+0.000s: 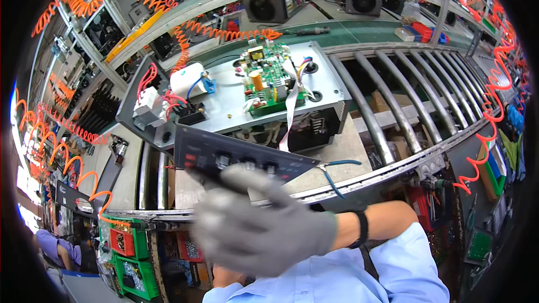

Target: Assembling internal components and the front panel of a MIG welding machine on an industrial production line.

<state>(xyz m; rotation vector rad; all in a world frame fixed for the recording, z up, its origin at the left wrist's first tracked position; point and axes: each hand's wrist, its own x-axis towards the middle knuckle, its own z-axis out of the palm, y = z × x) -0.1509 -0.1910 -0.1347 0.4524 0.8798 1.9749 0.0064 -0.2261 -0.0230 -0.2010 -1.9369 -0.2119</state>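
Observation:
My right hand (275, 224), in a grey glove with a black band at the wrist, reaches across toward the left and is smeared by motion. Its fingers lie in front of a dark front panel (297, 166); whether they touch it I cannot tell. A dark blurred shape shows beside the fingers, too unclear to name. Of my left arm (227, 276) only a bit of skin shows; the left hand is hidden or merged with the blurred glove. Behind the panel stands an open metal machine housing (224, 115), carrying a green circuit board (268, 73). A white ribbon cable (291, 113) hangs down toward the panel.
Blue-handled pliers (330, 175) lie right of the panel. A roller conveyor (387, 106) runs off to the right. Orange coiled hoses (78, 163) hang at the left, a red one (494, 118) at the right. Green and red parts bins (132, 272) sit below the bench.

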